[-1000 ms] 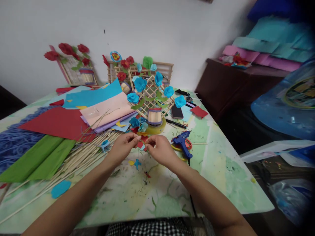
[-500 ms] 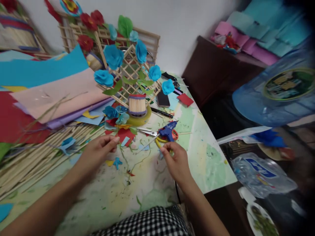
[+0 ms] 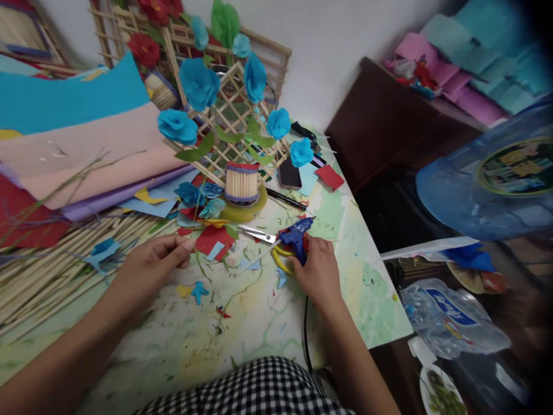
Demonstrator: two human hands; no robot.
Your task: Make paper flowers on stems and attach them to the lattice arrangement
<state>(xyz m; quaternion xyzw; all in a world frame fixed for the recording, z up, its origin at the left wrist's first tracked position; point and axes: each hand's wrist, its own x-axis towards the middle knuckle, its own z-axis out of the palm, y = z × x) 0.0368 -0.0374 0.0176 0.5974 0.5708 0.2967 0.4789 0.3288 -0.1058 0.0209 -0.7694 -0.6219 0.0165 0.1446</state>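
My right hand (image 3: 318, 271) is closed around the handle of a blue hot glue gun (image 3: 294, 237) lying on the table. Beside the gun are scissors (image 3: 259, 233) with yellow handles, and a black cord runs down from it. My left hand (image 3: 158, 259) hovers on the left with thumb and fingers pinched together; what is between them is too small or hidden to make out. Behind the hands stands a lattice of thin sticks (image 3: 235, 124) with blue paper flowers (image 3: 199, 83), green leaves and a small stick pot (image 3: 242, 183) at its foot.
Bamboo sticks (image 3: 56, 276) and coloured paper sheets (image 3: 86, 153) cover the left side. Paper scraps (image 3: 215, 242) litter the middle. A phone (image 3: 289, 173) and a black pen (image 3: 285, 199) lie behind the gun. A large blue water bottle (image 3: 458, 178) stands right of the table.
My right hand has moved from in front of the glue gun onto its handle and closed there. My left hand has shifted slightly left, still pinched. The camera view has tilted down a little.
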